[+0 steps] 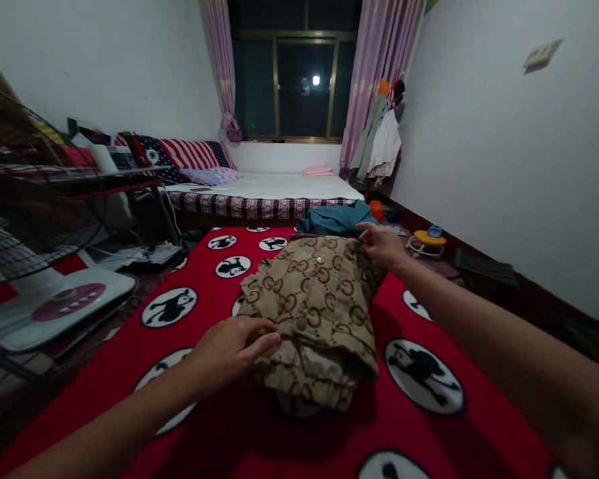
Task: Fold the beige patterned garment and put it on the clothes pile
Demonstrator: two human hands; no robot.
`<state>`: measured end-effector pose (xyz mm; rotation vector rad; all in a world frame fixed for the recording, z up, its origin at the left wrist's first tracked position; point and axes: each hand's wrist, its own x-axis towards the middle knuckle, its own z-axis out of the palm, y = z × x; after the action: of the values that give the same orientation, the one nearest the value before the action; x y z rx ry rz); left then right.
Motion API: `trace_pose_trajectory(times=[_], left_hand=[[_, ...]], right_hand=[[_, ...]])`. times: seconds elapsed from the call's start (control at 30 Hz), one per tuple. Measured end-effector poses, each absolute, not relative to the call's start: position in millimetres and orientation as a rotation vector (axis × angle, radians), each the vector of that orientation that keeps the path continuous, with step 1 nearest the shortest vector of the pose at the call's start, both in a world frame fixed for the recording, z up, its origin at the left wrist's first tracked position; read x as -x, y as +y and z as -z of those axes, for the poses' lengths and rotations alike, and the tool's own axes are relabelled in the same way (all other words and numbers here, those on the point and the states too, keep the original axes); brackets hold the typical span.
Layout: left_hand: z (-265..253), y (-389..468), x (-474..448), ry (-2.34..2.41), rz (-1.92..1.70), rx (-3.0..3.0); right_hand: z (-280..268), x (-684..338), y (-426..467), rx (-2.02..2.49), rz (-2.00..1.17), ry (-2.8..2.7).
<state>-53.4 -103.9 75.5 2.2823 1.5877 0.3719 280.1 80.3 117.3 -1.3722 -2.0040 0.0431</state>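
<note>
A folded tan garment (pixel 324 293) with a brown interlocking-letter print and metal buttons lies on a red blanket (pixel 209 372). At its near end the fabric bunches, and a pale lining shows. My left hand (pixel 237 342) is at the garment's near left edge, thumb and forefinger closed on the cloth. The far right corner is where my right hand (pixel 382 246) pinches the fabric, its forefinger reaching out past the edge. Just beyond the garment lies a crumpled teal cloth (pixel 337 218).
A fan with a white base (pixel 64 306) and a cluttered desk (pixel 130 176) stand on the left. Behind is a bed (pixel 274 183) with a white sheet. A yellow stool (pixel 429 239) sits by the right wall, and clothes (pixel 385 146) hang near the curtain.
</note>
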Motion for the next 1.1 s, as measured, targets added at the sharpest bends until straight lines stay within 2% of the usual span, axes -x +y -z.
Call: trace_pose_trajectory(times=[0.17, 0.3, 0.47, 0.6, 0.67, 0.77, 0.87, 0.97, 1.1], left_hand=[[-77.7, -65.1, 66.2, 1.92, -0.786, -2.27], [-60.3, -31.2, 73.0, 1.888, -0.68, -1.984], [-55.4, -9.6, 56.4, 1.744, -0.631, -2.107], [-85.3, 27.8, 60.0, 1.887, -0.717, -2.163], [-94.5, 49.4, 68.1, 1.916, -0.629, -2.154], [-85.9, 69.7, 78.8, 1.782, -0.415, -2.103], [-61.3, 71.6, 82.2, 1.583, -0.347, -2.033], [-48.9, 64.5, 78.2, 1.736, -0.415, -2.006], [-74.8, 49.9, 71.2, 1.961, -0.588, -1.985]], right_hand=[[-83.9, -230.7, 55.8, 1.238, 0.081, -1.936], [-56.1, -235.1, -31.0, 1.163, -0.074, -2.019], [-32.3, -230.7, -102.9, 1.101, -0.18, -2.394], [-43.3, -202.1, -100.2, 1.175, -0.167, -2.469], [-53.0, -190.9, -94.6, 1.173, -0.175, -2.518], [-53.5, -185.5, -94.3, 1.206, -0.159, -2.622], [-35.2, -186.8, -98.1, 1.33, -0.096, -2.626], [-18.9, -188.1, -92.4, 1.347, -0.005, -2.564], [-33.9, -202.0, -68.7, 1.23, 0.032, -2.475]])
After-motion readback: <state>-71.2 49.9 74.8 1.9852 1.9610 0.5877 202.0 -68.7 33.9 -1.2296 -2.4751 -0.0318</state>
